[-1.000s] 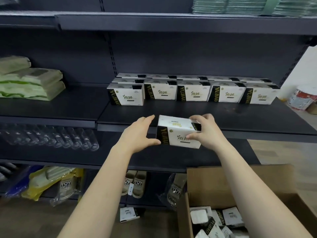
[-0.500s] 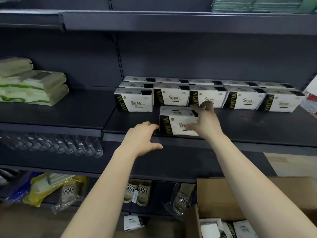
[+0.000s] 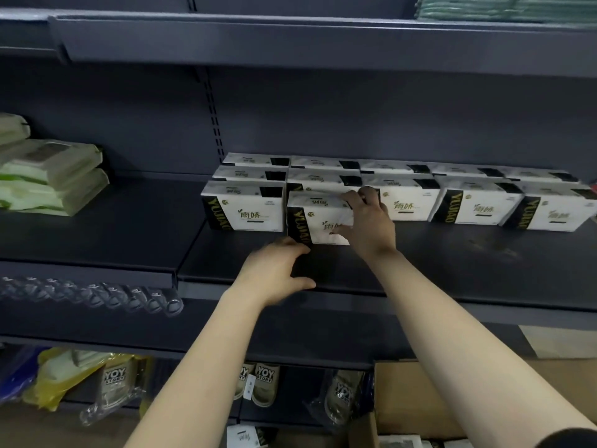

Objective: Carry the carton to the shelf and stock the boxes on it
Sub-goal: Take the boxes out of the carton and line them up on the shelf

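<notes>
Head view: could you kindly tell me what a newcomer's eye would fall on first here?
First, the right hand gripping a white box at the middle of the dark shelf, with the left hand at its lower left corner. Behind it, rows of matching boxes run to the right, and a brown carton sits at the bottom right.

Middle of the frame, on the shelf (image 3: 452, 260): rows of boxes (image 3: 478, 205) running off right, three deep at the left end. One more box (image 3: 315, 221) sits in front, right hand (image 3: 368, 221) over it, left hand (image 3: 274, 273) at its lower-left corner. Packs (image 3: 51, 176) stacked far left, slippers (image 3: 258, 379) bottom middle, carton (image 3: 407, 396) bottom right.
</notes>
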Motion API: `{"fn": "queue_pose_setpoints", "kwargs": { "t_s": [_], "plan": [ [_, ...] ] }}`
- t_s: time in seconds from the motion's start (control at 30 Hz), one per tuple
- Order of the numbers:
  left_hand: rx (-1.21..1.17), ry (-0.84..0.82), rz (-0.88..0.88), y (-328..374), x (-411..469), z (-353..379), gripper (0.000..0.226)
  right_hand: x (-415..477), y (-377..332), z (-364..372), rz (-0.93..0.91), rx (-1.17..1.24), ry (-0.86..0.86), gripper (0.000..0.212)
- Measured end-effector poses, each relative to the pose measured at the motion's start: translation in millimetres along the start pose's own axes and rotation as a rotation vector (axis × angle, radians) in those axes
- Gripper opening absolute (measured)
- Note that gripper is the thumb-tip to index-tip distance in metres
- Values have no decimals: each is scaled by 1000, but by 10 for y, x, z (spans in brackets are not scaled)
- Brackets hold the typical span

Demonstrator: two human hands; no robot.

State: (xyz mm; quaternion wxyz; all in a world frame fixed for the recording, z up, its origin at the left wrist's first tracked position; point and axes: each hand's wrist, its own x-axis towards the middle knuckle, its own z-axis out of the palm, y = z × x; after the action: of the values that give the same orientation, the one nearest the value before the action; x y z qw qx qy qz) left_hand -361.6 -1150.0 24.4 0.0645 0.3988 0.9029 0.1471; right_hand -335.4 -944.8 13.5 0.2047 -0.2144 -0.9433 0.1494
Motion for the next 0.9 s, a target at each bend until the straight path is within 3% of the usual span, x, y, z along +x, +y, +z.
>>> {"fn": "queue_pose_setpoints", "kwargs": {
  "t_s": [0.53, 0.67, 0.9],
  "plan": [
    [1, -1, -43, -84, 190, 65, 62, 204, 61, 62, -26, 31, -1, 66],
    [-29, 30, -8, -28, 83, 123, 59, -49, 100, -32, -12, 35, 11, 79],
    [-43, 116, 151, 252, -358, 325, 54, -960, 217, -184, 47, 216, 110, 64]
  ]
}}
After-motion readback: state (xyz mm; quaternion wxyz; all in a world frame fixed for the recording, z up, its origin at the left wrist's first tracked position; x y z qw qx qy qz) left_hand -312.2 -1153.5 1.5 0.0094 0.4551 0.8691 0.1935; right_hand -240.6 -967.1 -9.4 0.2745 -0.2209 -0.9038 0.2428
